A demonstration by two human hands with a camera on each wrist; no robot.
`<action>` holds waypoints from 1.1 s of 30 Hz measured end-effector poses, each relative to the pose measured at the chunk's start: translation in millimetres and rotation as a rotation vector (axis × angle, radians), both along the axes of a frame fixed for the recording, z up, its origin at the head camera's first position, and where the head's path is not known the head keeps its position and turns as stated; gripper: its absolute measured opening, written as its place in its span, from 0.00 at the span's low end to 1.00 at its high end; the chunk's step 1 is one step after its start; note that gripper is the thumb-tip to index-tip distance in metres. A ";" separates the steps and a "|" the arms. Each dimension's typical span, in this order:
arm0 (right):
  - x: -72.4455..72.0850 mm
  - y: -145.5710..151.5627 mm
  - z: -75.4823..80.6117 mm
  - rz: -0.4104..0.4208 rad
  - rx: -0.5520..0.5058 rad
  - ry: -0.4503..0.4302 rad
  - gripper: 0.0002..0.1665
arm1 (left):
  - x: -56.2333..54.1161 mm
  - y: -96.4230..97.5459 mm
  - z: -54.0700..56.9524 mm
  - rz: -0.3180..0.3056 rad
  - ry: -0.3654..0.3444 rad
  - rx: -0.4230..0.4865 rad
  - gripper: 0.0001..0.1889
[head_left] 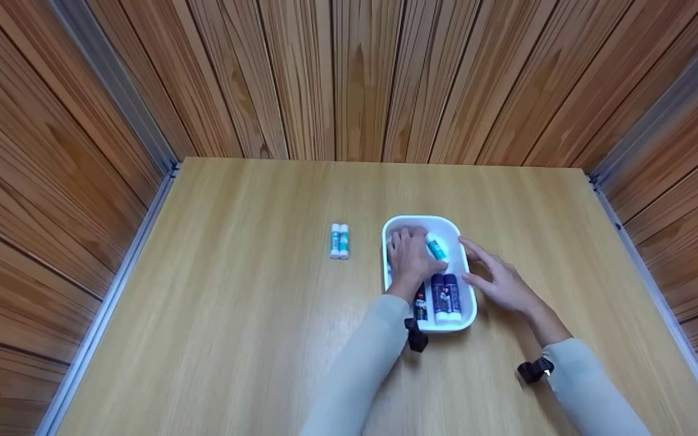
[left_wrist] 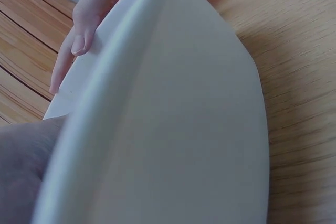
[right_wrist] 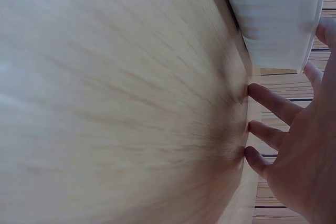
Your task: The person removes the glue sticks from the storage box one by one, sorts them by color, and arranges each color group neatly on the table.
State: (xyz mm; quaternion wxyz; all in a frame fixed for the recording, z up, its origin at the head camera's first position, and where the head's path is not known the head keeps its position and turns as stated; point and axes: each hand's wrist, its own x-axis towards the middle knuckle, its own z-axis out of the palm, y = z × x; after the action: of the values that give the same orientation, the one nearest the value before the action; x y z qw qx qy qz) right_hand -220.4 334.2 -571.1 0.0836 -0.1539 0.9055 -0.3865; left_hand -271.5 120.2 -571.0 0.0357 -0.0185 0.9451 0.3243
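Observation:
My left hand (head_left: 412,257) reaches down into a white plastic tray (head_left: 469,306), its thumb spread to the right. Its fingertips are hidden at the tray's left side, so I cannot tell whether they hold anything. Right of it a glue stick with a teal label (head_left: 436,248) lies slanted. Below the thumb two purple glue sticks (head_left: 439,297) lie side by side, with a dark, red-marked tube (head_left: 420,304) to their left. My right hand (head_left: 503,284) has its thumb and index finger at the tray's right rim. In the right wrist view its other fingers (right_wrist: 273,103) extend down to the table.
Two white glue sticks with teal labels (head_left: 339,241) stand close together left of the tray on the wooden table (head_left: 234,303). Wood-plank walls (head_left: 361,79) with grey metal edging (head_left: 134,239) enclose the table at the back and sides.

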 end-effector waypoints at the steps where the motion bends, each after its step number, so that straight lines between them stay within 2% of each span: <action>1: 0.0 0.1 0.1 0.000 0.001 0.000 0.45 | -0.4 0.2 -0.5 -0.004 -0.002 -0.003 0.40; 6: -0.2 -0.1 -0.8 0.003 -0.005 -0.002 0.45 | -1.6 0.4 -2.1 -0.014 -0.029 -0.018 0.41; 10: 0.1 -0.3 -1.9 0.016 -0.024 0.004 0.45 | -0.3 -0.7 0.8 -0.027 -0.059 -0.018 0.44; 17: 0.2 -1.5 -0.2 -0.007 0.006 0.020 0.44 | 0.2 -1.7 2.3 -0.034 -0.064 0.020 0.44; 23: 1.4 -1.2 -0.4 0.002 -0.008 0.029 0.45 | -0.3 -3.0 6.4 -0.028 -0.096 0.050 0.46; 33: 0.2 0.3 -3.1 0.006 -0.020 0.014 0.46 | 2.5 -7.9 15.7 -0.057 -0.073 0.011 0.47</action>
State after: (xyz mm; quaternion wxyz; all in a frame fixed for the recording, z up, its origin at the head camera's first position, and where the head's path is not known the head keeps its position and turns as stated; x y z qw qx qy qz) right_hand -220.2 334.5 -574.2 0.0767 -0.1603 0.9016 -0.3943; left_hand -268.9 112.3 -555.3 0.0795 -0.0033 0.9415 0.3274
